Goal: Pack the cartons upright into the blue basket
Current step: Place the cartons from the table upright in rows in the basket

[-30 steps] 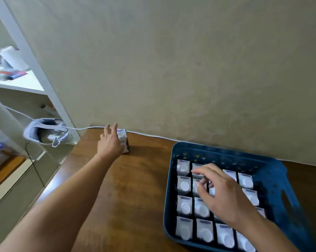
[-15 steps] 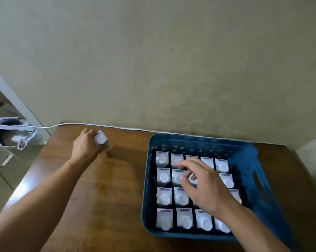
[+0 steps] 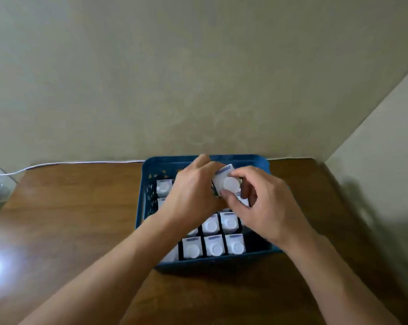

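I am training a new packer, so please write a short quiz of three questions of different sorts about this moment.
1. True or false: the raised carton is between both hands, above the blue basket.
2. Which hand covers the basket's left rows? A left, B right.
3. Fill in: the white cable runs along the ___.

Key: 1 true; 2 A; 3 wall. The other hand is the right hand.

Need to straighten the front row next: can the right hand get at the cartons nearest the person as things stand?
Probably yes, once free. The front-row cartons stand uncovered in the blue basket, just beside the right hand. But its fingers, with the left hand, are on the raised carton.
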